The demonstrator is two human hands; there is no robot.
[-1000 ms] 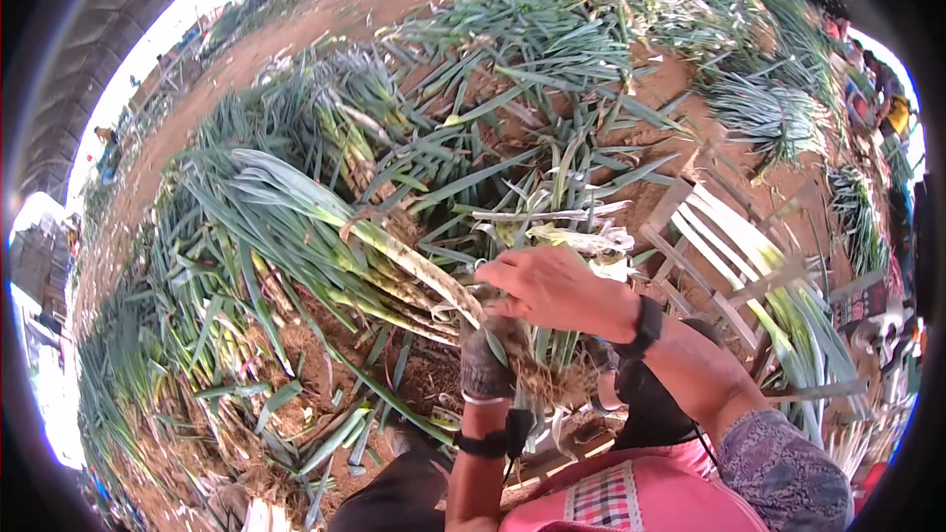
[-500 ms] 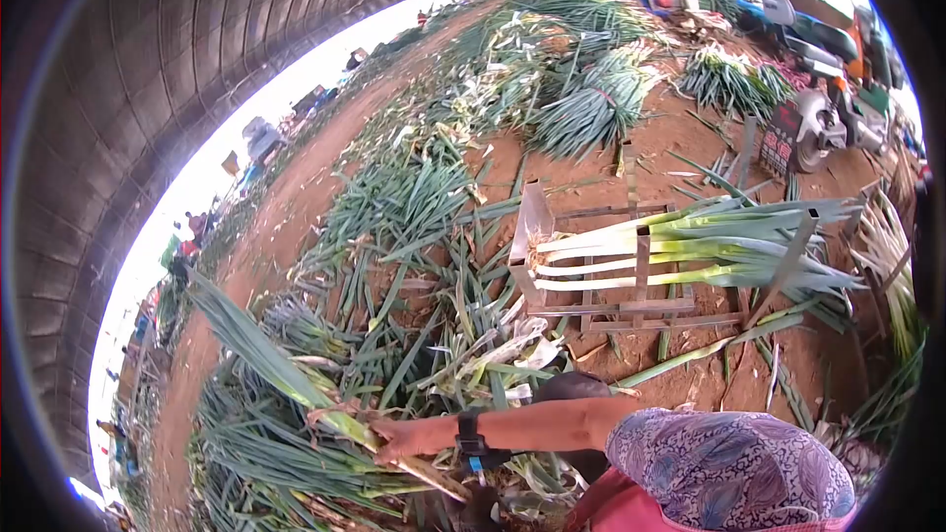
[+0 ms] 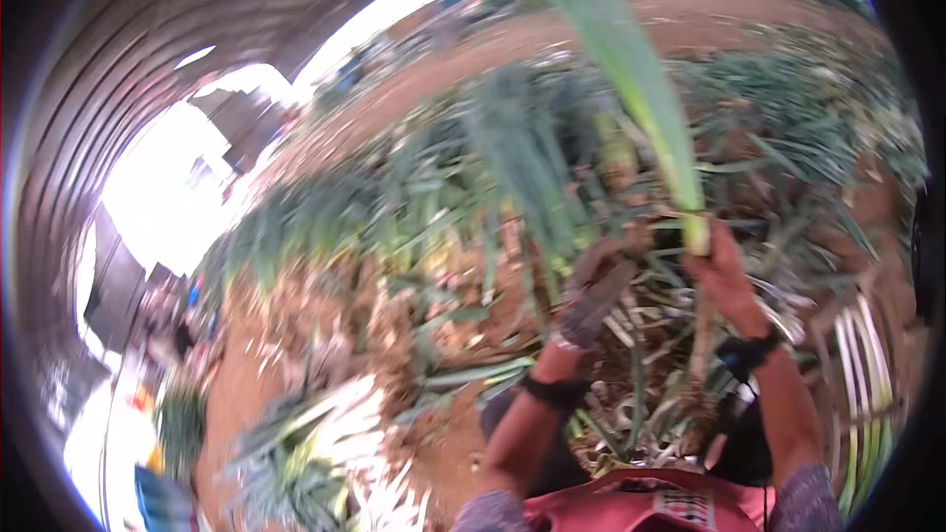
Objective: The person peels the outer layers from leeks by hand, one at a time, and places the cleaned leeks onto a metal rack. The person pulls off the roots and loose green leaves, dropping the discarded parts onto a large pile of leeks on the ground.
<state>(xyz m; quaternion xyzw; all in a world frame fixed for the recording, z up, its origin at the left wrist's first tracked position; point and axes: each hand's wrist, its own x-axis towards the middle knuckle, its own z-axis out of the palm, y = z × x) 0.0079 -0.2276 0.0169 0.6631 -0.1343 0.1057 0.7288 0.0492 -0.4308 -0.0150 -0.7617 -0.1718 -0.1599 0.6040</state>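
My right hand [image 3: 724, 276] is bare and closed around a leek-like long green onion [image 3: 670, 153], just above its pale lower stem. The onion stands upright with a slight tilt. Its broad green leaves reach past the top edge, and roots show near my lap. To the left, my left hand [image 3: 596, 296], in a grey glove, is apart from that stem. Its fingers look stretched out and hold nothing visible, though motion blurs them. Loose leaves and trimmings [image 3: 631, 335] lie below and between both hands.
Piles of green onions [image 3: 365, 207] spread ahead across brown soil, with another heap [image 3: 788, 118] at right. A loose bunch [image 3: 325, 463] lies at lower left. Pale onion stems [image 3: 867, 365] rest in a frame at right. A dirt path [image 3: 414, 79] runs behind.
My view has swung left, so the rack with onions is now at the right edge. The held onion has gone from slanting to upright, and my gloved left hand has come into view.
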